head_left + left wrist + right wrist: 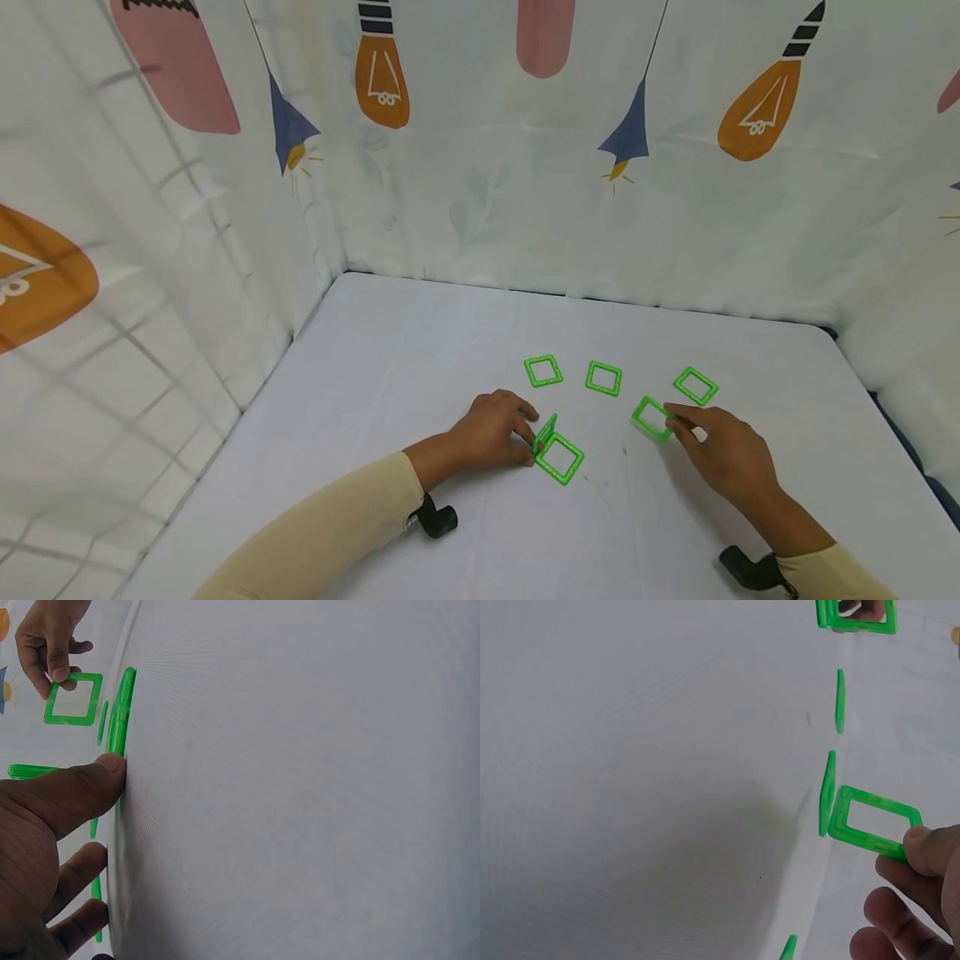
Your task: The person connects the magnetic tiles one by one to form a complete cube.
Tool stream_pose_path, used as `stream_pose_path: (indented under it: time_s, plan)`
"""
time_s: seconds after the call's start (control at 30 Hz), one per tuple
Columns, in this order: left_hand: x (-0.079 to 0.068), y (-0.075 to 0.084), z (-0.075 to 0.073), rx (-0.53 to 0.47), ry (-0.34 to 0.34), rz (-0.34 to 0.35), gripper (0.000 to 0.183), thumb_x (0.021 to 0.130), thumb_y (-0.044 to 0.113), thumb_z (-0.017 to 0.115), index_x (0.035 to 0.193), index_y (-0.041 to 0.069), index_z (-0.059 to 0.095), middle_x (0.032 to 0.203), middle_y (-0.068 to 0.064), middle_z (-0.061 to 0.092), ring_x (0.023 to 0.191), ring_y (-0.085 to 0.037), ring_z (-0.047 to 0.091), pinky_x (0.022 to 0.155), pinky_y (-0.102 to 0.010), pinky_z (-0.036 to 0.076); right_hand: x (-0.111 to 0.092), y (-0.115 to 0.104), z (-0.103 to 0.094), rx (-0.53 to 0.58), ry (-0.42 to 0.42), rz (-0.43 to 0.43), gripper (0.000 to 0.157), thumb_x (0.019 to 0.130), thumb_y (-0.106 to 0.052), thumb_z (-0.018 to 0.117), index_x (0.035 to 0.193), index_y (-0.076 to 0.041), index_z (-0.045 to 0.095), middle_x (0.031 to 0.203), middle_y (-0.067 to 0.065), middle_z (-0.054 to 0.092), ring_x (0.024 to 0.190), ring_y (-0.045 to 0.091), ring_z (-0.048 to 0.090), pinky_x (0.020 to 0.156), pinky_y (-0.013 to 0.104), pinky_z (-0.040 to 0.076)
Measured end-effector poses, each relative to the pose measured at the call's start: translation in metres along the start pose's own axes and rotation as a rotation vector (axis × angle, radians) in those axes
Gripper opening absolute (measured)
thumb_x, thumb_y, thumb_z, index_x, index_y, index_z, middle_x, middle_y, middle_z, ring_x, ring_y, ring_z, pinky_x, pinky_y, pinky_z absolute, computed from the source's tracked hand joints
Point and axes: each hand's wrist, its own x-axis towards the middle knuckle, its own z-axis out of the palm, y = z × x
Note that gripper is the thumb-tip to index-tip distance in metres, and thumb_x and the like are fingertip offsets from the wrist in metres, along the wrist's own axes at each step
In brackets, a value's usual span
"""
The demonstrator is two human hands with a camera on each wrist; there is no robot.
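- Done so far, it seems: the upright frame stands along one edge of the flat frame on the table; your left hand pinches its corner, thumb against bent finger.
- In hand: your right hand pinches the held frame by one side, lifted and tilted.
- Likely left: three loose frames lie apart beyond your hands.
- Room: a gap opens between your hands; the far edge, by the curtain, sits well beyond every frame.
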Motion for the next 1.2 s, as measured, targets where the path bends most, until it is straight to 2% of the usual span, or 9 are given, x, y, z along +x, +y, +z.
stream_pose_path:
  time_s: [0.1,0.2,0.57,0.73,1.2]
  plan:
    - [0.000,0.000,0.000,0.003,0.001,-0.001,0.019,0.084,0.034,0.086,0.101,0.028,0.084,0.129,0.010,0.063,0.131,-0.019,0.047,0.107,-0.049,0.037,0.000,-0.005,-0.001,0.005,0.002,-0.002,0.031,0.097,-0.024,0.073,0.126,-0.013,0.074,0.106,0.013,0.074,0.076,0.022,0.067,0.054,0.036,0.049]
    - [0.000,0.000,0.000,0.005,0.000,-0.001,0.019,0.084,0.034,0.086,0.102,0.027,0.084,0.129,0.009,0.063,0.131,-0.019,0.048,0.107,-0.049,0.037,0.000,-0.009,-0.001,0.008,0.001,-0.007,0.031,0.097,-0.025,0.073,0.126,-0.014,0.075,0.103,0.011,0.073,0.070,0.014,0.061,0.052,0.033,0.046]
    - [0.000,0.000,-0.001,-0.007,-0.004,-0.010,0.019,0.084,0.034,0.087,0.102,0.027,0.084,0.129,0.009,0.063,0.132,-0.019,0.047,0.108,-0.048,0.036,0.001,-0.021,0.001,0.005,0.075,-0.097,0.031,0.090,-0.017,0.079,0.121,-0.014,0.077,0.101,0.011,0.073,0.070,0.018,0.066,0.051,0.032,0.048]
    - [0.000,0.000,-0.001,-0.010,-0.007,-0.015,0.020,0.084,0.035,0.086,0.102,0.027,0.084,0.129,0.010,0.063,0.132,-0.019,0.047,0.109,-0.048,0.035,0.003,-0.026,0.004,0.006,0.071,-0.097,0.032,0.091,-0.018,0.079,0.122,-0.012,0.077,0.101,0.011,0.074,0.070,0.018,0.066,0.053,0.033,0.049]
    - [0.000,0.000,0.001,-0.023,-0.001,-0.014,0.020,0.083,0.033,0.087,0.102,0.027,0.084,0.129,0.009,0.063,0.132,-0.019,0.047,0.108,-0.048,0.035,0.007,-0.038,0.010,0.001,0.105,-0.138,0.033,0.087,-0.018,0.082,0.120,-0.016,0.078,0.096,0.003,0.073,0.069,0.013,0.061,0.051,0.026,0.045]
